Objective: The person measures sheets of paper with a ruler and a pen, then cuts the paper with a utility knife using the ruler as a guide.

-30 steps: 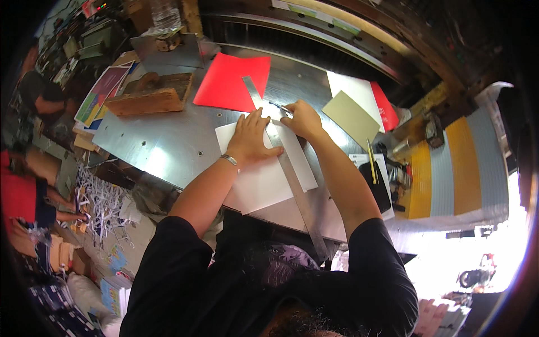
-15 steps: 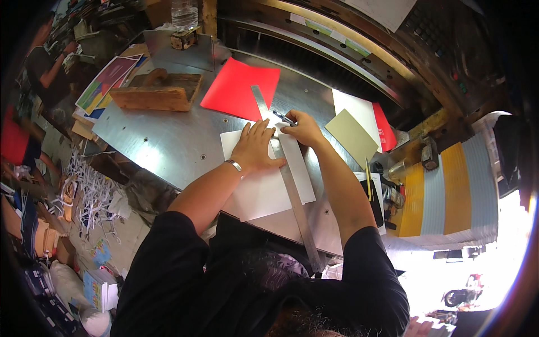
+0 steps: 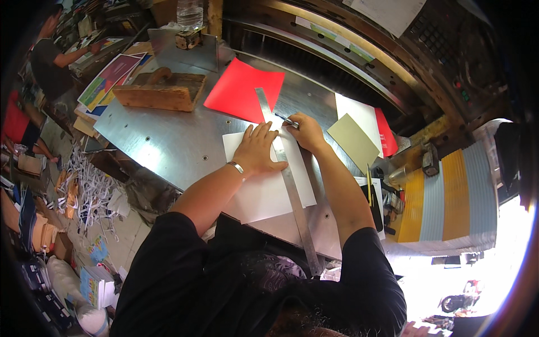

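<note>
The ruler [image 3: 294, 196] is set across white paper [image 3: 255, 196], my left hand [image 3: 255, 151] spread against it. Right of it, my right fingers [image 3: 294, 125] grip a slim tool [image 3: 285, 119]; no finished line shows.

Ruler [image 3: 296, 199] is lying across paper [image 3: 252, 196], just left of right hand [image 3: 305, 132] grip; block [image 3: 154, 98] is sitting farther left, card [image 3: 353, 141] lying right.

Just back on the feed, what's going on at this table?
The person's left hand is spread over white paper and a long metal ruler. The right hand grips a slim pen-like tool beside the ruler. The ruler's far end overlaps a red sheet, and a wooden block sits farther left.
</note>
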The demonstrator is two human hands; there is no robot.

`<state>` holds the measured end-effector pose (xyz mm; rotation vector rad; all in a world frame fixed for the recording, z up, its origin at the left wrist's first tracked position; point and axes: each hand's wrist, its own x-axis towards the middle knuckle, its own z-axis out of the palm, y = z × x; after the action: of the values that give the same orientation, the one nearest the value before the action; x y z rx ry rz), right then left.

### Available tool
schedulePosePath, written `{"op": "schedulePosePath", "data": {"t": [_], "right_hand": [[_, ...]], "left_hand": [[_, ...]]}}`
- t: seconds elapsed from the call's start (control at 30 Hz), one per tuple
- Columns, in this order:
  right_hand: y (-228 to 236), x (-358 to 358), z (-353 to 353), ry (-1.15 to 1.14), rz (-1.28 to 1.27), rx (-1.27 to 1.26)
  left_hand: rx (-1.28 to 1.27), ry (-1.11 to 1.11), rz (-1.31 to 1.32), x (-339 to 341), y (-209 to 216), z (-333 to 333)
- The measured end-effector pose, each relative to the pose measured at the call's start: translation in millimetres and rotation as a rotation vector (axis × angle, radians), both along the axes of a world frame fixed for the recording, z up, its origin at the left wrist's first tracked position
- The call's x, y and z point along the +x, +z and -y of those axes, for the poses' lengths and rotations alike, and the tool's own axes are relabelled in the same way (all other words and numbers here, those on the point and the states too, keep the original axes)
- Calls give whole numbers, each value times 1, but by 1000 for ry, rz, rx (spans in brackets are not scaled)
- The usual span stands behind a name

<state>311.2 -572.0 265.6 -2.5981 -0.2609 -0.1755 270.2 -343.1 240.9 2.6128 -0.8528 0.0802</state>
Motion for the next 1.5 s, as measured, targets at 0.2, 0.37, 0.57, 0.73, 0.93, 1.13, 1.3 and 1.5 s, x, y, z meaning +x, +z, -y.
{"op": "schedulePosePath", "data": {"t": [0.2, 0.37, 0.57, 0.73, 0.93, 1.13, 1.3, 1.5], "right_hand": [[-4, -3, 2, 55, 106, -31], [-10, -4, 4, 72, 162, -18], [-18, -3, 7, 86, 238, -27], [-19, -5, 4, 92, 260, -40], [-17, -7, 4, 109, 234, -103], [-6, -15, -2, 93, 97, -171], [11, -25, 3, 39, -14, -162], [13, -103, 6, -212, 4, 333]], "left_hand": [[15, -17, -3, 2, 0, 0], [0, -15, 20, 3, -4, 0], [6, -14, 24, 3, -3, 1], [14, -11, 18, 1, -1, -1], [-2, -11, 22, 1, -2, -1], [11, -16, 9, 3, 0, 0], [-14, -20, 11, 10, -3, 1], [-51, -56, 63, 12, -9, 1]]}}
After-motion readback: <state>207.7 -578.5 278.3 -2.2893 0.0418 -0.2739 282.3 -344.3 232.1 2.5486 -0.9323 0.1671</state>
